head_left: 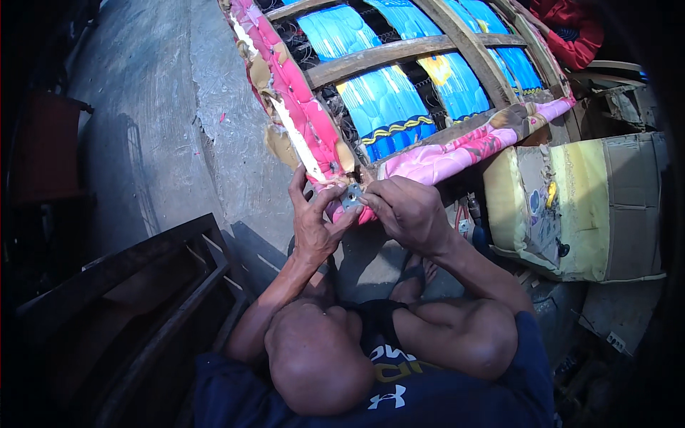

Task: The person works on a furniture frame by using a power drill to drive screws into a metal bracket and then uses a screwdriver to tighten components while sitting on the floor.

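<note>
Head view: a dark wooden frame was seen at the left; the left hand was spread wide against a small metal bracket at the corner of the pink upholstered frame, while the bracket was pinched in the right hand grip, with yellow foam further right
</note>
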A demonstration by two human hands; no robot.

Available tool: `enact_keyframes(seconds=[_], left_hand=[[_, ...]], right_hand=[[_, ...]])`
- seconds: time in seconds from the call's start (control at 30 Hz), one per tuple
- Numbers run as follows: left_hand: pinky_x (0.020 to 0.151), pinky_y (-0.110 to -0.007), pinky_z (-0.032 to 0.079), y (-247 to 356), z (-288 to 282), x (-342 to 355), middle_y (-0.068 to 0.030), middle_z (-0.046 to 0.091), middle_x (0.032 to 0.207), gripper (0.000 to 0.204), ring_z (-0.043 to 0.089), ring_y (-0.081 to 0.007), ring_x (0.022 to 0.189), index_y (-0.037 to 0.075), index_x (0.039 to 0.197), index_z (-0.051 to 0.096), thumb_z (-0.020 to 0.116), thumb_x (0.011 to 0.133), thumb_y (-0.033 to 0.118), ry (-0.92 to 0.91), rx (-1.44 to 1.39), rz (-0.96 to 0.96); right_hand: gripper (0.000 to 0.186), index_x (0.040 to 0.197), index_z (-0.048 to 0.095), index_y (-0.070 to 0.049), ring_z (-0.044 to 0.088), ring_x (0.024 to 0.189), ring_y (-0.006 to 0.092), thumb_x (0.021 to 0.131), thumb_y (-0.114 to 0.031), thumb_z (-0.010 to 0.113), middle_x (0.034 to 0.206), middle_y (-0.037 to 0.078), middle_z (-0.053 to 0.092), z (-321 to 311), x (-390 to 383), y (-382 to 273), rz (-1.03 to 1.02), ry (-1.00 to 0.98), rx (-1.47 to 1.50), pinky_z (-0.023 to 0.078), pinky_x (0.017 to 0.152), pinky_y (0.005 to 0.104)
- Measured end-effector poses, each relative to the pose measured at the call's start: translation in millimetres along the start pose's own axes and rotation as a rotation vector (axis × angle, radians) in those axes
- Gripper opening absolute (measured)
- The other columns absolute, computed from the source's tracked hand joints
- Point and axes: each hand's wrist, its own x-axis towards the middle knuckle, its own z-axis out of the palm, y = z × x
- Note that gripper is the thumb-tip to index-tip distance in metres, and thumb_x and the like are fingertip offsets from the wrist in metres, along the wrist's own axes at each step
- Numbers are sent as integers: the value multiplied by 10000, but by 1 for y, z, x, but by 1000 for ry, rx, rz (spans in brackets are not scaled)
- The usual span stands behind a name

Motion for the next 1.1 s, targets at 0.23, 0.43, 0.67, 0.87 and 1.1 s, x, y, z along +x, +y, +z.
enact_keyframes(seconds=[0.23,0.43,0.67,0.87,1.1], left_hand=[[1128,-503,465,4,0,-2,-309,307,1570,472,419,-484,1437,112,1164,739,933,743,202,7,-60,-32],[1152,-509,435,5,1,-2,-329,314,1578,480,432,-493,1423,110,1175,736,930,745,204,25,-92,-38],[1158,-516,435,4,2,-3,-331,314,1571,495,457,-510,1404,116,1215,734,919,761,187,44,-120,-18],[1144,-502,462,8,1,-1,-359,310,1578,506,478,-517,1405,121,1242,734,910,770,170,7,-94,-14],[1110,-490,501,4,-4,-3,-333,338,1570,525,531,-488,1370,108,1246,732,919,756,122,23,-83,16]], right_hand=[[110,993,685,-12,686,709,311,971,-119,694,814,143,662,9,-13,10,66,5,-18,532,629,415],[111,1008,665,-14,682,705,314,951,-101,702,795,141,636,14,-13,11,41,-89,-111,533,630,413],[117,977,654,-16,674,687,306,936,-100,724,780,139,626,16,-14,14,42,-81,-130,525,614,411],[126,999,656,-15,678,686,283,933,-98,725,788,125,636,13,-15,17,11,-118,-183,534,614,392],[165,977,604,3,672,760,257,831,-65,639,824,118,603,18,-14,11,-140,-151,-238,554,649,377]])
